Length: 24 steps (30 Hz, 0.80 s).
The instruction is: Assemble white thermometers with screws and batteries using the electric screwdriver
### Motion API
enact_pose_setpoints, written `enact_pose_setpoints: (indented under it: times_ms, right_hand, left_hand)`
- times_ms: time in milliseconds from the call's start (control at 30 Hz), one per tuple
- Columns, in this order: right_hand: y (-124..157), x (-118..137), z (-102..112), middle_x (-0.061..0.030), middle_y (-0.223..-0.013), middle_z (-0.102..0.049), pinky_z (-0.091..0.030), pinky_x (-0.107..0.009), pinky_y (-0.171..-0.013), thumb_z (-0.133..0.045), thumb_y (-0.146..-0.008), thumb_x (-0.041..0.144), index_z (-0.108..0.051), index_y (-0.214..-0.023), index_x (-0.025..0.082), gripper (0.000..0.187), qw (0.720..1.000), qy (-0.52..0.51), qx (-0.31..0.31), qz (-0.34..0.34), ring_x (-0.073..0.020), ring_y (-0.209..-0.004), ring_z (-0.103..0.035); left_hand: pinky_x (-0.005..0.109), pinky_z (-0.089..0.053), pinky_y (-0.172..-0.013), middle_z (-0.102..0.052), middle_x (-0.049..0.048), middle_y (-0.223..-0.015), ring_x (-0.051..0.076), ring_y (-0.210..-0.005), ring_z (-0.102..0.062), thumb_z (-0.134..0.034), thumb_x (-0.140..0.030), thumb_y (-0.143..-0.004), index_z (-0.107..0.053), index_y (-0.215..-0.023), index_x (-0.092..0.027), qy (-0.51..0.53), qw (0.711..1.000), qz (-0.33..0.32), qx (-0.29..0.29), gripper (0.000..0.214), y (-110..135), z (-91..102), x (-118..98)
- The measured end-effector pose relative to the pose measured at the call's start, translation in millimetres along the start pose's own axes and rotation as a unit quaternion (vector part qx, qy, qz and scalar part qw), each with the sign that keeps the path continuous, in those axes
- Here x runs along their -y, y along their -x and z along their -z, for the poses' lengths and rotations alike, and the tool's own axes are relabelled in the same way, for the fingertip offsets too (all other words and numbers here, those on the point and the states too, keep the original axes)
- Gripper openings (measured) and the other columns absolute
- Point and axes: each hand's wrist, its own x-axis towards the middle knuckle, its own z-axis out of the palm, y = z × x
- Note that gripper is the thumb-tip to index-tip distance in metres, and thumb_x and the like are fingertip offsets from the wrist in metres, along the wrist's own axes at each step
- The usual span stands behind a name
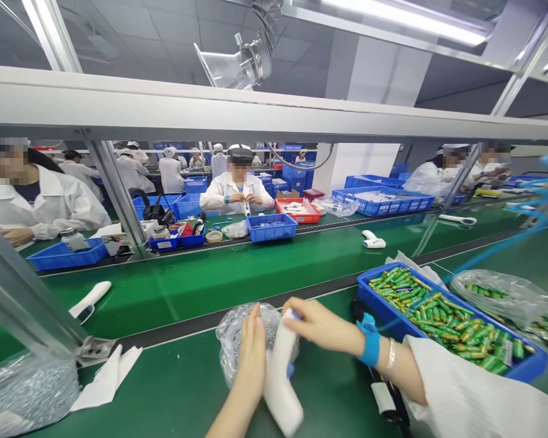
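A white forehead thermometer (pixel 283 383) with blue parts is tilted upright over the bench in front of me. My right hand (pixel 308 322) is closed around its upper end, thumb and fingers gripping it. My left hand (pixel 252 350) lies along its left side with the fingers stretched out together; its palm faces the casing. Just behind both hands sits a clear plastic bag (pixel 228 331) of small metal screws, partly hidden by them. To the right of my right forearm lies a black tool (pixel 390 404) with a white label, partly covered by my sleeve.
At right stands a blue bin (pixel 536 368) of green batteries, beside a plastic bag (pixel 497 289) with more. A bag of small metal parts (pixel 36 389) and white paper (pixel 107 380) lie left. Thermometers rest on the green conveyor (pixel 237 267). A co-worker (pixel 237 188) sits opposite.
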Motion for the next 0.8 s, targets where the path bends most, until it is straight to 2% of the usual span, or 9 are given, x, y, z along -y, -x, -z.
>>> enact_pose_setpoints:
  times_ms: [67,133,233,367,500,600,700,800]
  right_hand:
    - [-12.0,-21.8,9.2,0.0001,-0.075,-0.056,-0.047,-0.025,-0.058,-0.050,-0.093,0.035,-0.057,-0.100,0.013,0.024,0.998,-0.005,-0.039,-0.051,-0.0102,-0.060,-0.054]
    - [-16.9,-40.5,17.3,-0.0027,-0.085,-0.058,-0.050,-0.025,-0.059,-0.049,-0.094,0.037,-0.055,-0.104,0.012,0.028,0.994,-0.010,-0.068,-0.089,-0.0106,-0.066,-0.056]
    - [-7.2,-57.8,24.4,-0.0052,-0.094,-0.059,-0.053,-0.027,-0.063,-0.047,-0.095,0.038,-0.053,-0.110,0.012,0.030,0.989,-0.012,-0.077,-0.122,-0.0123,-0.072,-0.059]
    - [27.4,-67.6,33.6,-0.0069,-0.094,-0.063,-0.054,-0.033,-0.072,-0.041,-0.096,0.030,-0.052,-0.117,0.013,0.029,0.991,0.023,-0.037,-0.128,-0.0159,-0.078,-0.063]
    - [65.4,-84.0,47.7,-0.0106,-0.106,-0.062,-0.044,-0.044,-0.092,-0.041,-0.083,0.013,-0.063,-0.107,0.019,0.033,0.988,0.112,-0.004,-0.103,-0.0262,-0.101,-0.058]
    - [82.2,-107.3,51.5,-0.0106,-0.113,-0.059,-0.041,-0.046,-0.094,-0.041,-0.075,0.007,-0.066,-0.103,0.019,0.039,0.984,0.155,0.014,-0.090,-0.0288,-0.107,-0.054]
    - [72.9,-130.6,46.8,-0.0097,-0.122,-0.053,-0.038,-0.048,-0.097,-0.048,-0.081,0.011,-0.059,-0.115,0.019,0.037,0.982,0.162,-0.002,-0.095,-0.0274,-0.113,-0.049]
    - [32.2,-137.8,36.9,-0.0100,-0.128,-0.047,-0.035,-0.050,-0.099,-0.055,-0.089,0.025,-0.050,-0.122,0.017,0.035,0.984,0.136,-0.049,-0.107,-0.0261,-0.117,-0.045]
  left_hand:
    - [0.038,-0.039,-0.096,-0.052,0.0131,-0.124,0.024,-0.114,-0.049,-0.021,-0.045,-0.093,-0.047,-0.124,-0.015,-0.173,0.984,-0.051,0.000,0.050,-11.2,11.1,11.5]
    - [0.041,-0.038,-0.096,-0.059,0.0124,-0.111,0.025,-0.109,-0.051,-0.029,-0.034,-0.091,-0.059,-0.108,-0.014,-0.251,0.965,-0.073,0.010,0.040,-17.9,20.0,17.4]
    - [0.044,-0.039,-0.089,-0.062,0.0107,-0.100,0.028,-0.101,-0.053,-0.041,-0.023,-0.085,-0.066,-0.093,-0.016,-0.317,0.944,-0.084,0.032,0.028,-17.7,24.0,18.1]
    - [0.044,-0.038,-0.083,-0.061,0.0103,-0.101,0.030,-0.101,-0.050,-0.046,-0.014,-0.081,-0.070,-0.087,-0.018,-0.395,0.913,-0.093,0.044,0.025,-8.8,17.7,13.3]
    - [0.039,-0.036,-0.079,-0.061,0.0073,-0.096,0.027,-0.096,-0.050,-0.044,-0.011,-0.084,-0.071,-0.079,-0.020,-0.437,0.893,-0.089,0.053,0.029,-4.6,13.0,8.6]
    - [0.038,-0.035,-0.077,-0.062,0.0062,-0.092,0.025,-0.094,-0.050,-0.041,-0.011,-0.087,-0.071,-0.079,-0.020,-0.456,0.883,-0.090,0.057,0.032,-4.9,11.7,6.5]
    - [0.036,-0.035,-0.077,-0.061,0.0059,-0.092,0.024,-0.093,-0.050,-0.041,-0.012,-0.087,-0.070,-0.082,-0.020,-0.468,0.877,-0.089,0.063,0.031,-5.9,11.1,5.7]
    - [0.035,-0.036,-0.078,-0.060,0.0063,-0.096,0.023,-0.094,-0.050,-0.041,-0.013,-0.087,-0.070,-0.087,-0.020,-0.482,0.870,-0.091,0.057,0.029,-4.9,11.4,4.6]
